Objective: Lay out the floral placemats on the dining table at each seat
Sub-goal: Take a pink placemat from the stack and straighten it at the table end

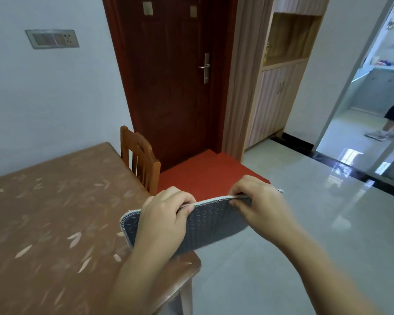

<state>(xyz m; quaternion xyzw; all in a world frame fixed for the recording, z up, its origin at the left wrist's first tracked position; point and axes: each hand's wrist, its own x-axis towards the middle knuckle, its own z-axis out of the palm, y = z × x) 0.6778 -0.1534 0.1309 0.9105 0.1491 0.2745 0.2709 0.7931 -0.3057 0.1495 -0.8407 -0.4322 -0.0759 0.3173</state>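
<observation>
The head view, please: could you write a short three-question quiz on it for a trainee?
1. How many hands pinch the stitched upper edge of the placemat? A none; B one; C two.
2. Fill in: behind the chair at the far end of the table stands a dark red ____.
3. True or false: the placemat lies flat on the table.

Key
1. C: the left hand and the right hand both pinch it.
2. door.
3. False: it is held up near the table's corner, grey side towards the camera.
</observation>
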